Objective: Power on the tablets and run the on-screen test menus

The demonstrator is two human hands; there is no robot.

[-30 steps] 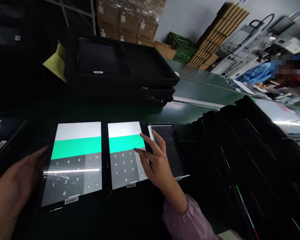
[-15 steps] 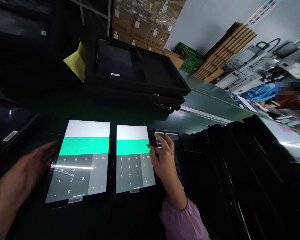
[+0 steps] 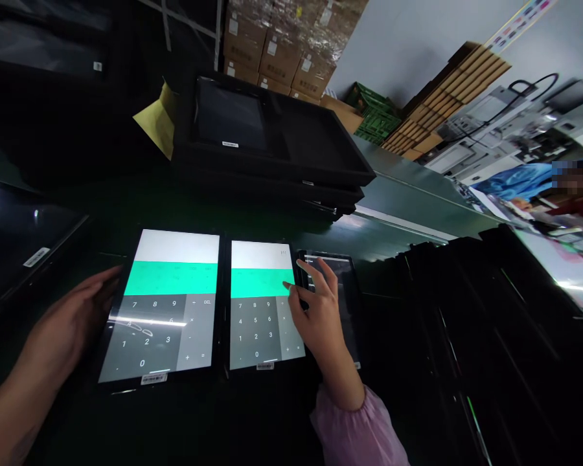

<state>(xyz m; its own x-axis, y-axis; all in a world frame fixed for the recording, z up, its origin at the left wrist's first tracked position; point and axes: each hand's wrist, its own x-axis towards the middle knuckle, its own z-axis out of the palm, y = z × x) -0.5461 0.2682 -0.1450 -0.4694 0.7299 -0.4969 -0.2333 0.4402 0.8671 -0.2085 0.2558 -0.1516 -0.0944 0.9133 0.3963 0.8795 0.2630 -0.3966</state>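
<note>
Three tablets lie side by side on the dark bench. The left tablet (image 3: 162, 304) and the middle tablet (image 3: 257, 310) both show a calculator with a green band. On the right tablet (image 3: 346, 291) is a dark screen with small text, partly covered by my hand. My right hand (image 3: 318, 301) hovers over the gap between the middle and right tablets, fingers apart, one fingertip at the middle tablet's right edge. Beside the left tablet's left edge rests my left hand (image 3: 72, 323), holding nothing, its fingertips partly hidden near that edge.
A stack of black trays (image 3: 315, 139) stands behind, with a dark tablet (image 3: 230, 116) in its top tray. Yellow paper (image 3: 158, 126) sticks out beside it. Another dark device (image 3: 24, 239) lies at left. Several black items (image 3: 476, 323) are lined up at right.
Small characters have appeared in the white area of the middle tablet's screen. The view has shifted slightly, so the tablets sit a little further right. Both hands keep nearly the same pose.
</note>
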